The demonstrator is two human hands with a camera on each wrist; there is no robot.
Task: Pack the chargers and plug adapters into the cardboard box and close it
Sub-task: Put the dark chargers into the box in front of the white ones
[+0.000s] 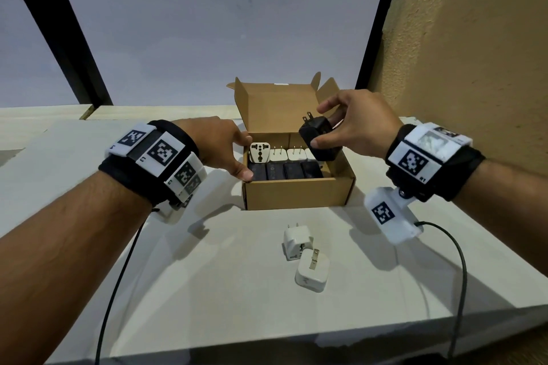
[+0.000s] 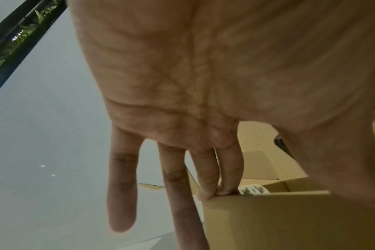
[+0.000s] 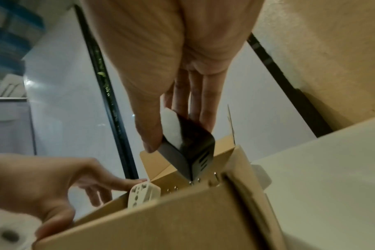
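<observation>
The cardboard box [image 1: 296, 191] stands open toward the far edge of the white bench [image 1: 207, 275], its lid flap upright behind it. The right hand [image 1: 358, 127] grasps a black charger [image 1: 318, 138] between thumb and fingers and holds it tilted above the right part of the box, prongs pointing up and away; in the right wrist view the charger [image 3: 188, 152] hangs just above the box rim [image 3: 182, 211]. The left hand [image 1: 216, 145] is at the box's left wall, thumb on the near left corner and fingers reaching to the rim by the far left corner; the left wrist view shows two fingertips [image 2: 223, 191] touching the top edge of that wall [image 2: 268, 219] with the other fingers straight and relaxed beside it, holding nothing. Inside, a white plug adapter [image 1: 260, 152] stands at the far left corner, a row of white chargers [image 1: 289, 154] with prongs up runs beside it along the back, and a row of black chargers [image 1: 284, 170] fills the front. Two loose white chargers lie on the bench nearer its front edge, one [image 1: 297, 241] just behind the other [image 1: 311, 274], touching or nearly so
</observation>
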